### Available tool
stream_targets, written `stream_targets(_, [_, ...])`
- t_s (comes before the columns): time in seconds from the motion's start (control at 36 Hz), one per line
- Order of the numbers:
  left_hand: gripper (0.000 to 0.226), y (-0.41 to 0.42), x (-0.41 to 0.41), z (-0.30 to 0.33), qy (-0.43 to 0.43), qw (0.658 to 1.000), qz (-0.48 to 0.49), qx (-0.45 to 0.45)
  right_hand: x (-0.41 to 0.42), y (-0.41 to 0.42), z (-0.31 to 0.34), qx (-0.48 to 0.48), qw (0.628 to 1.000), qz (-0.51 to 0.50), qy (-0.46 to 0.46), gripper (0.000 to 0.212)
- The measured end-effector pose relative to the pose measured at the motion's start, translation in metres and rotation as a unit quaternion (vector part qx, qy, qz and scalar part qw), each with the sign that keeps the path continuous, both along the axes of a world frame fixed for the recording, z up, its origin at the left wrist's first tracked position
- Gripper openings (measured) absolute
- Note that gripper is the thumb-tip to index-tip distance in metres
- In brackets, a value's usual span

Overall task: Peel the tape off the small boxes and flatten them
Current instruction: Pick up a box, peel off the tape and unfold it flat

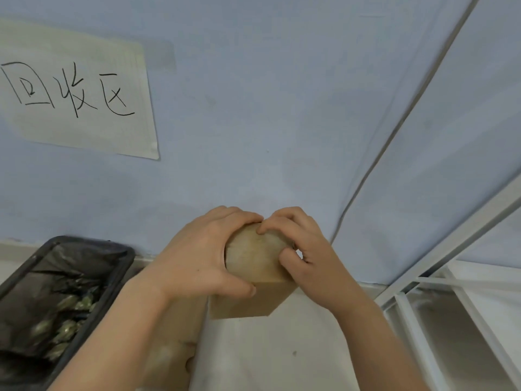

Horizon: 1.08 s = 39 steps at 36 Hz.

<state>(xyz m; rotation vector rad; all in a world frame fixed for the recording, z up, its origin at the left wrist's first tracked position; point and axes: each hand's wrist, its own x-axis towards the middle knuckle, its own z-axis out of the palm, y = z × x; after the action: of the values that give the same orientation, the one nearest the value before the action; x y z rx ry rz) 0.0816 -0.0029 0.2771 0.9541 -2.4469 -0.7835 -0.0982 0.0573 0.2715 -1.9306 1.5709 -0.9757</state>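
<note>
Both hands, left (197, 258) and right (304, 249), grip box (253, 277); fingers curled around it. Tape indistinct; far side hidden.

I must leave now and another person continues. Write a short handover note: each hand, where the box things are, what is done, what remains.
Left hand: grips the small cardboard box from its left side, thumb on the front edge.
Right hand: fingertips curled on the box top, pinching or picking at it; whether tape is caught there I cannot tell.
Box: held up in front of the blue wall, not flattened. More cardboard lies below the left forearm.
Bin: the black-lined bin at left holds crumpled, shiny scraps.
Done: this box is picked up.
Left: get the tape off, flatten the box, then do any other boxes.
</note>
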Motion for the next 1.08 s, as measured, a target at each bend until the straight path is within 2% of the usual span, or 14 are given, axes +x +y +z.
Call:
stream_targets(0.28, [0.08, 0.007, -0.007, -0.002, 0.038, 0.998, -0.002, 0.04, -0.001, -0.003, -0.007, -0.059, 0.996, -0.023, -0.059, 0.037])
stream_targets(0.56, [0.084, 0.007, -0.004, -0.002, 0.023, 0.999, -0.001, 0.032, 0.003, -0.005, -0.012, -0.074, 0.995, -0.021, -0.068, 0.018])
stream_targets(0.64, [0.083, 0.005, -0.003, 0.0, 0.033, 0.999, 0.001, 0.035, 0.003, -0.007, -0.011, -0.085, 0.992, -0.024, -0.092, 0.023])
stream_targets(0.72, [0.08, 0.005, -0.004, 0.001, 0.045, 0.998, 0.002, 0.041, 0.001, -0.007, -0.009, -0.072, 0.992, -0.016, -0.1, 0.039])
stream_targets(0.94, [0.082, 0.004, -0.007, 0.001, 0.04, 0.998, -0.009, 0.044, 0.0, -0.008, -0.009, -0.102, 0.989, -0.023, -0.106, 0.019])
stream_targets(1.08, [0.085, 0.001, -0.004, -0.002, 0.031, 0.999, 0.008, 0.03, 0.0, -0.009, -0.007, -0.104, 0.974, -0.062, -0.192, 0.029])
